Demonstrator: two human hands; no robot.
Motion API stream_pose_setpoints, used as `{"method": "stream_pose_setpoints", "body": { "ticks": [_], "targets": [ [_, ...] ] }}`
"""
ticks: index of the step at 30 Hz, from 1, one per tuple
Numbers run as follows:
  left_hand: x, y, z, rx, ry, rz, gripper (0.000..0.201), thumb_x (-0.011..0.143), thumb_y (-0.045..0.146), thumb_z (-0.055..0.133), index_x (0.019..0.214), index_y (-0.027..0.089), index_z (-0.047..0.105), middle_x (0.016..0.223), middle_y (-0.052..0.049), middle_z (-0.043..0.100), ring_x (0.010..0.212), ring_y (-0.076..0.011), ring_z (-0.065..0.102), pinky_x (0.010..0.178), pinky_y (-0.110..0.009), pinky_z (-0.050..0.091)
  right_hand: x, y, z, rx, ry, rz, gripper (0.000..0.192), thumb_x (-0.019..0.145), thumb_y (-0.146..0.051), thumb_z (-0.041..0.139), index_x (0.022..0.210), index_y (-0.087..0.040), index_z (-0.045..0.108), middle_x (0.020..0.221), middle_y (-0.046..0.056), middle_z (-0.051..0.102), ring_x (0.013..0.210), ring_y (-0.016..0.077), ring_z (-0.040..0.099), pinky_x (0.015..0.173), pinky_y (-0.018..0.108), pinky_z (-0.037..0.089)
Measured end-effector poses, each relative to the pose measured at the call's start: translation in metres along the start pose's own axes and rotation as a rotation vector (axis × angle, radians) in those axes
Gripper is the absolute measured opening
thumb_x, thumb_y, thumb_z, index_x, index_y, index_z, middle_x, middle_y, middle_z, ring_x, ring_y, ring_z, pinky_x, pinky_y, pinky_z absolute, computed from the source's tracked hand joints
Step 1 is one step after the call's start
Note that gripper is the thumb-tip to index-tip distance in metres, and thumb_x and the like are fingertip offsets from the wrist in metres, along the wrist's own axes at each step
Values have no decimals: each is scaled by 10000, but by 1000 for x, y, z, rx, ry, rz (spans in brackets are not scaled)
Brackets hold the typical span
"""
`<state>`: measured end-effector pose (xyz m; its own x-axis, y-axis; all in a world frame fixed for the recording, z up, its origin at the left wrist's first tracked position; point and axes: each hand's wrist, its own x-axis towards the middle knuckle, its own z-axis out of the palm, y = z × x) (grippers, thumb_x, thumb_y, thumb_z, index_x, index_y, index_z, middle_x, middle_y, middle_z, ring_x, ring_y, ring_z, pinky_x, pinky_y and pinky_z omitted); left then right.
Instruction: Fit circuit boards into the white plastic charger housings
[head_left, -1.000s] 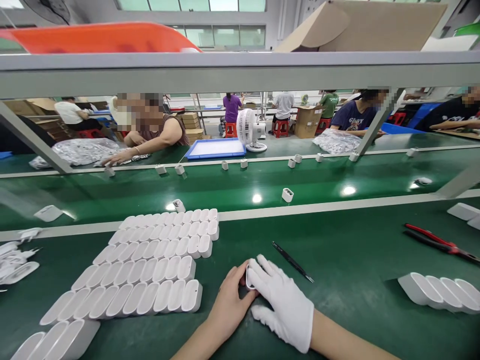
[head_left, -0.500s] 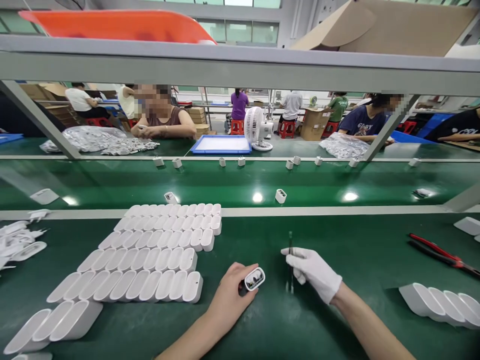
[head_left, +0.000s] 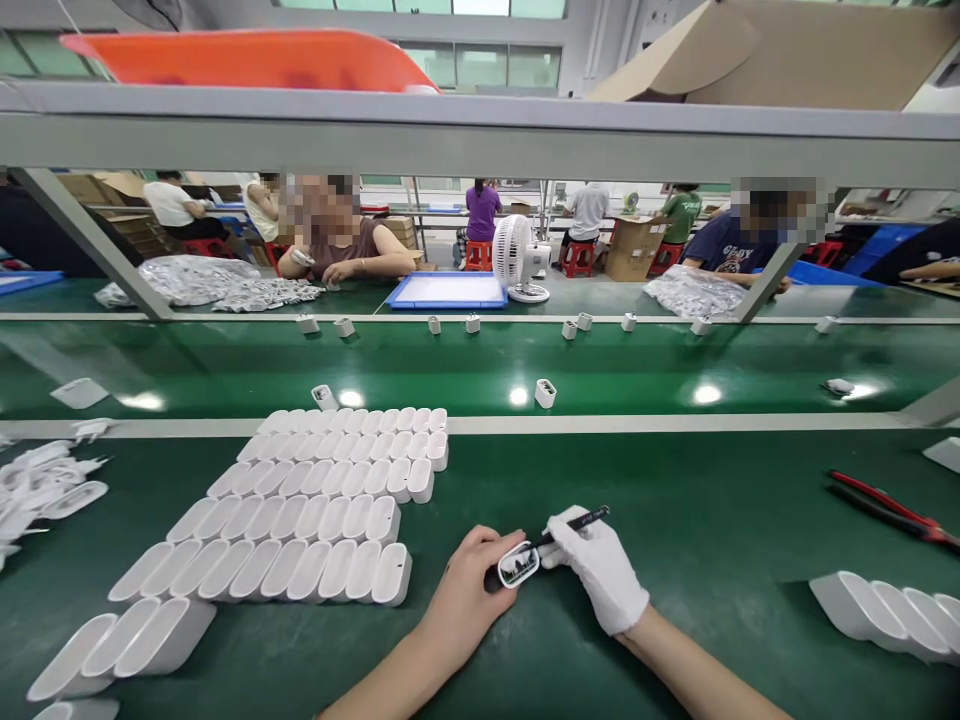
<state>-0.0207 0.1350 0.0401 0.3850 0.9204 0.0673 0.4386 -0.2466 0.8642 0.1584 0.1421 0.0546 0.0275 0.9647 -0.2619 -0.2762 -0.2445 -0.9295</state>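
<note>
My left hand [head_left: 466,590] is closed around a white oval charger housing [head_left: 519,565], its open end facing me with small electronic parts inside. Something dark shows between the fingers and the housing; I cannot tell what. Black tweezers [head_left: 587,519] are pinched in my right hand [head_left: 598,575], which wears a white glove. They slant down to the left, their tips at the housing's upper rim. To the left stand rows of white oval housings [head_left: 277,570], openings up.
More housings [head_left: 862,608] lie at right, below red-and-black pliers [head_left: 889,507]. White plastic pieces [head_left: 45,490] are heaped at far left. Beyond a pale rail [head_left: 600,424], a green conveyor belt [head_left: 420,365] carries small parts. A shelf beam [head_left: 480,140] crosses overhead; co-workers sit opposite.
My right hand has moved left to the housing, and the tweezers have swung from upright to slanted. The left hand keeps its hold. Parts on the belt have shifted left.
</note>
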Motion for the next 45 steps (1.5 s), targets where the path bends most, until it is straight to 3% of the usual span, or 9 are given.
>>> {"method": "stream_pose_setpoints", "body": {
  "ticks": [12,20,25,36,39,42,45],
  "targets": [
    [-2,9,-2,3,2,-62,458,773,120,546,1186,307,611,937,-26,580,834,-179,573,733,-284,448,2,8,5,-136,51,-97,281,650,-419,741,639,-189,579,556,-12,609,547,176,615,577,296,508],
    [-4,7,2,-15,29,-58,458,745,90,544,1152,280,635,957,-38,560,849,-188,580,732,-288,454,-2,-8,1,-83,74,-170,372,705,-519,685,675,-168,567,482,15,628,422,143,582,509,257,463],
    [-4,6,3,-26,23,-28,511,726,49,531,1168,287,627,969,-40,559,866,-187,577,724,-281,447,-4,-2,7,-59,-26,-128,369,690,-495,707,667,-163,546,485,3,630,409,115,562,498,232,451],
    [-2,10,1,-31,11,-36,528,716,45,525,1177,283,627,971,-47,585,890,-189,576,742,-277,438,-2,10,14,-101,17,-98,358,652,-485,715,653,-166,551,460,-26,581,380,111,529,431,221,440],
    [-2,7,0,-56,18,-56,469,730,90,548,1149,275,647,972,-49,593,869,-195,583,725,-279,437,2,4,6,-45,66,-158,376,696,-525,666,682,-172,536,467,-13,591,392,116,541,448,223,443],
    [-1,3,0,-128,35,-116,369,733,162,617,1089,239,679,966,-53,624,824,-196,587,724,-284,438,14,-2,-15,-93,217,-222,398,757,-576,566,682,-193,490,424,-36,534,345,97,475,388,205,373],
    [1,5,1,-454,102,-220,394,730,283,699,1105,170,650,920,-67,654,768,-184,584,641,-252,450,27,0,-36,-327,225,-138,413,777,-592,505,621,-220,412,377,-79,402,290,79,339,321,210,255]
  ]
}}
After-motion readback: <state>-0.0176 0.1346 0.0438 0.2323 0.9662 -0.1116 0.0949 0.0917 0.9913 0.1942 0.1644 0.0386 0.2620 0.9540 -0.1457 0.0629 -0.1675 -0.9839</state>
